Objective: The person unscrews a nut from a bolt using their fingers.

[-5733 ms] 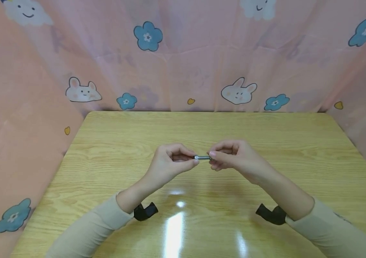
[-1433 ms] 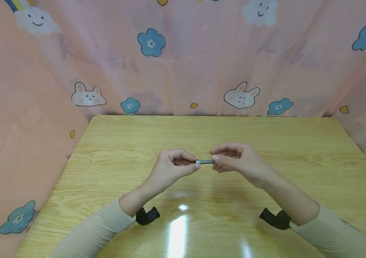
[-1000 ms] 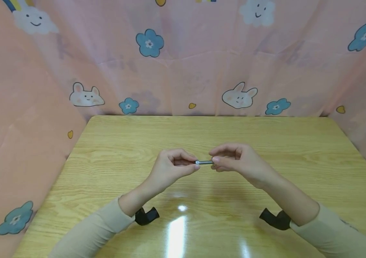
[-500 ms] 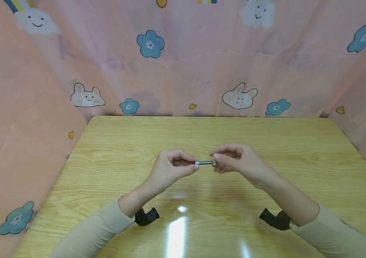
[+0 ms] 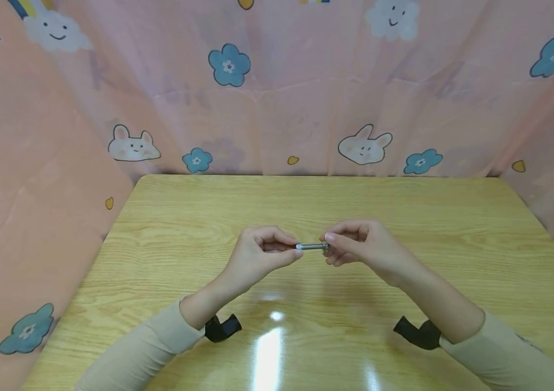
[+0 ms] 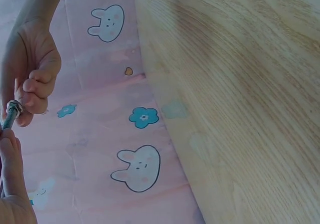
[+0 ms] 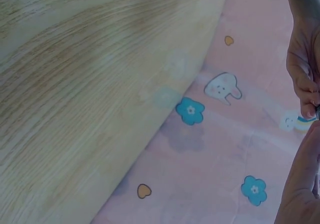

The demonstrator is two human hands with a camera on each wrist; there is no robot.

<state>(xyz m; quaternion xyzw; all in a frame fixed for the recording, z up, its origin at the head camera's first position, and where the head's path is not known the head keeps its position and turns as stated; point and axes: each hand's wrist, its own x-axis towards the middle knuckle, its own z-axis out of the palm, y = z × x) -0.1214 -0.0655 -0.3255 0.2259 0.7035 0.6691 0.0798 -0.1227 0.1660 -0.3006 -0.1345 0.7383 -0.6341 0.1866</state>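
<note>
A silver bolt (image 5: pixel 312 246) is held level above the table, between the two hands. My left hand (image 5: pixel 257 251) pinches its left end, the head mostly covered by thumb and forefinger. On the bolt's right end sits a metal nut (image 5: pixel 325 247), with the fingers of my right hand (image 5: pixel 367 248) around it and the thumb at its upper edge. The left wrist view shows the nut (image 6: pixel 14 106) and the threaded shank of the bolt (image 6: pixel 8 120) between the hands. Only a sliver of the metal shows in the right wrist view.
Beneath the hands is a wood-grain table (image 5: pixel 199 212) with light reflections near its front. A pink printed curtain (image 5: pixel 287 108) borders its back and sides. Black wrist mounts (image 5: pixel 223 327) stick out below both sleeves.
The right thumb and fingers have shifted slightly right and changed their hold, so the nut that the thumb covered earlier now shows. The left hand keeps the bolt almost still.
</note>
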